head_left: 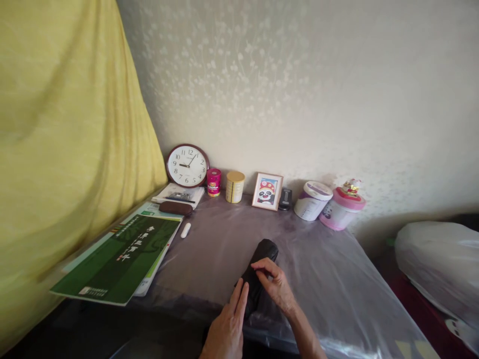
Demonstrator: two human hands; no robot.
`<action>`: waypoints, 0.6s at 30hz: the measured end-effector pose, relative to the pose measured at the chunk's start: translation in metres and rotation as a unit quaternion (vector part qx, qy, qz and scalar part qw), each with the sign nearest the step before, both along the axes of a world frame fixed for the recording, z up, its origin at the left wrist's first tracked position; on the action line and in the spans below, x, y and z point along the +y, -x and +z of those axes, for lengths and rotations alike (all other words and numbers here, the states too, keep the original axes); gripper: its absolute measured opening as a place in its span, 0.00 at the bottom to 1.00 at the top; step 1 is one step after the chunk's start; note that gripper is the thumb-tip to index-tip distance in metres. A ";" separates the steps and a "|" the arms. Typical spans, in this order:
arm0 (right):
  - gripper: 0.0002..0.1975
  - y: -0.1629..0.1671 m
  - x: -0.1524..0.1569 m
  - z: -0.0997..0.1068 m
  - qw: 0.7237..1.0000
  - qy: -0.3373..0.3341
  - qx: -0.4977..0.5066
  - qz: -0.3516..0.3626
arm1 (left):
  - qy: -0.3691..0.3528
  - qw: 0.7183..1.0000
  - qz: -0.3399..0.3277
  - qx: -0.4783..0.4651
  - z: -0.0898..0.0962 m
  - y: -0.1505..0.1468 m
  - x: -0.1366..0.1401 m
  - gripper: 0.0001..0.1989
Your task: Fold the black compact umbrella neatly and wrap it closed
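Observation:
A black folded umbrella [266, 249] lies slantwise near the table's front edge, its far end pointing away from me. My left hand [229, 319] holds its near part from the left, with the fingers straight and pressed together; the thumb is hard to make out. From the right, my right hand [275, 284] pinches the umbrella's dark cloth or strap between thumb and fingertips. What exactly lies in that pinch is too small to tell. Part of the umbrella is hidden behind both hands.
Left of the hands lie a green book [123, 259], a brown glasses case [175, 208] and a small white stick-like item [185, 230]. Along the wall stand a clock [187, 165], a pink can [213, 182], a yellow-lidded can [235, 187], a panda picture frame [267, 191] and two tubs [313, 201].

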State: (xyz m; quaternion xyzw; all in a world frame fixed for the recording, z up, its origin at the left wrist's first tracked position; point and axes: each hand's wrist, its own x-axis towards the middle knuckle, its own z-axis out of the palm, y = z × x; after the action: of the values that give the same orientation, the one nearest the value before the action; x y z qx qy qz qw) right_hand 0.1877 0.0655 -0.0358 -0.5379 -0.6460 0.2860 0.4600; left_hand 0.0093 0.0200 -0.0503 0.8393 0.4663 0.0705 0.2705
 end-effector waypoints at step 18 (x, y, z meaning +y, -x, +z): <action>0.18 -0.080 -0.052 -0.042 0.969 0.069 0.125 -0.204 | 0.258 0.903 0.215 -0.267 0.004 0.020 0.014 0.33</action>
State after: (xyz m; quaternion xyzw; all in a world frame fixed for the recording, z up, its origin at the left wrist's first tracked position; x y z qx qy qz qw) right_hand 0.2680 0.0139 -0.0778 -0.6484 -0.4387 0.2955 0.5475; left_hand -0.0105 0.0345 -0.0460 0.5689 0.5476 0.2258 0.5706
